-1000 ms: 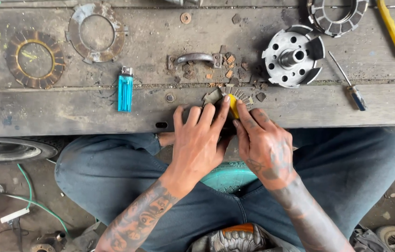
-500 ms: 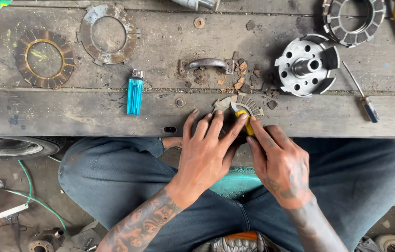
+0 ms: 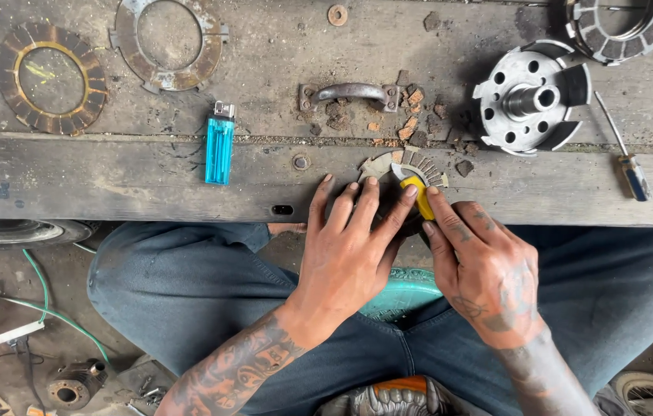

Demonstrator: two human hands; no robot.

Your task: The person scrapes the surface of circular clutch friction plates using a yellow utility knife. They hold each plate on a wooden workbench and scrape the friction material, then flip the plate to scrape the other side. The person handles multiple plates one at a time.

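My left hand [image 3: 350, 243] lies flat over a round ribbed clutch plate [image 3: 419, 166] at the near edge of the wooden bench [image 3: 111, 185], fingers spread and pressing it down. My right hand [image 3: 484, 266] grips a tool with a yellow handle [image 3: 417, 196], whose tip is against the plate. Only the plate's far rim shows beyond my fingers. The tool's blade is hidden.
A blue lighter [image 3: 219, 146], a metal drawer handle [image 3: 350, 94], two worn friction rings [image 3: 50, 77] [image 3: 168, 38], a grey clutch hub [image 3: 531, 96], a small screwdriver [image 3: 626, 158] and rusty debris lie on the bench. Below are my jeans-clad legs, a green stool [image 3: 407, 289], wires and engine parts.
The view has shifted slightly, so the bench items sit more to the right and lower. Both hands stay on the plate and tool with only small finger adjustments.
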